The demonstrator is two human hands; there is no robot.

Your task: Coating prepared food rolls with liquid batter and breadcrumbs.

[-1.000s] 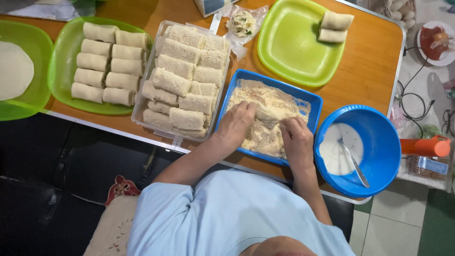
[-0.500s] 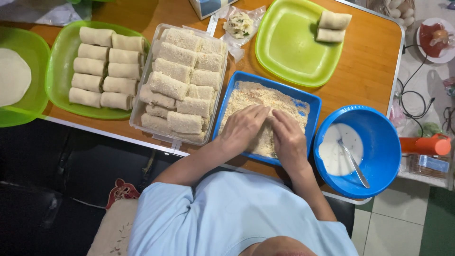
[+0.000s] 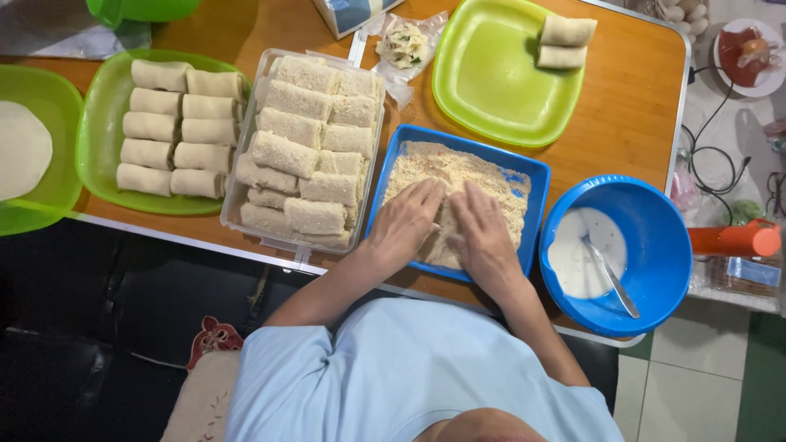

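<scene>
A blue rectangular tray [image 3: 536, 173] holds pale breadcrumbs [image 3: 458, 168]. My left hand [image 3: 407, 221] and my right hand [image 3: 480, 232] lie side by side in it, palms down, pressing on a heap of crumbs; whatever is under them is hidden. To the left stands a clear container [image 3: 370, 184] filled with several breaded rolls [image 3: 282, 153]. Further left, a green plate [image 3: 94, 143] carries several plain wrapped rolls [image 3: 168, 131]. On the right sits a blue bowl [image 3: 663, 237] with white batter [image 3: 577, 254] and a spoon [image 3: 610, 278].
A second green plate [image 3: 491, 74] at the back holds two plain rolls [image 3: 565, 41]. A green dish [image 3: 57, 106] with a round white wrapper [image 3: 20, 147] is at far left. A plastic bag of filling [image 3: 403, 45] lies behind the container. Cables and an orange-capped bottle [image 3: 733, 240] sit right of the table.
My two hands have come together over the middle of the crumb tray and now press down flat; before, they were apart, working in the crumbs.
</scene>
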